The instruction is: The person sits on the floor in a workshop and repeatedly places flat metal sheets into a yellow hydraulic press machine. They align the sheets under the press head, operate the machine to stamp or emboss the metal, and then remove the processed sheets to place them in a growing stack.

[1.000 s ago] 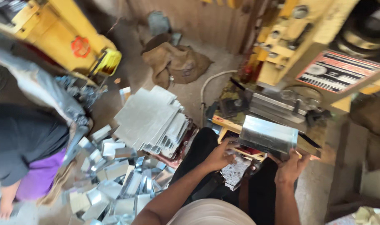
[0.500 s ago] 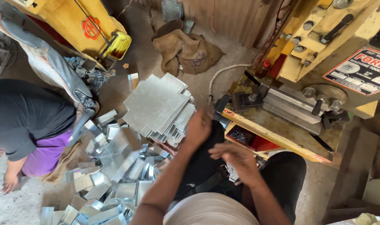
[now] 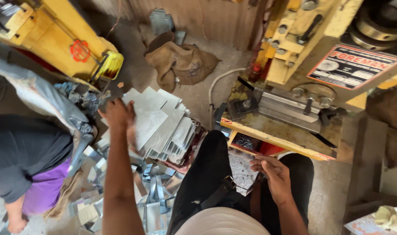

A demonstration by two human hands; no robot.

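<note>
The left hand [image 3: 118, 114] is extended forward and to the left, over the near-left corner of a stack of flat grey metal sheets [image 3: 161, 124]. The fingers are spread and the palm faces down on or just above the top sheet; the hand is released, with nothing grasped. Motion blur prevents confirming whether the palm touches the sheet.

The right hand [image 3: 272, 174] rests low between the person's knees, just below the front edge of the yellow press bed [image 3: 285, 132]. Its fingers are loosely curled and it holds nothing.

The stack of sheets lies on the floor, fanned toward the right, with its right edge resting on a dark red tray [image 3: 194, 150]. Bent metal pieces [image 3: 153, 191] are scattered on the floor below and to the left of the stack.

The press [image 3: 320, 48], yellow with a red-and-white plate on its side, stands at the upper right. A steel die block [image 3: 290, 106] sits on the bed.

A brown sack [image 3: 181, 63] lies on the floor beyond the stack. A second yellow machine [image 3: 59, 37] occupies the upper left corner. A second person [image 3: 29, 165], in a dark top and purple garment, is at the left edge of the view.
</note>
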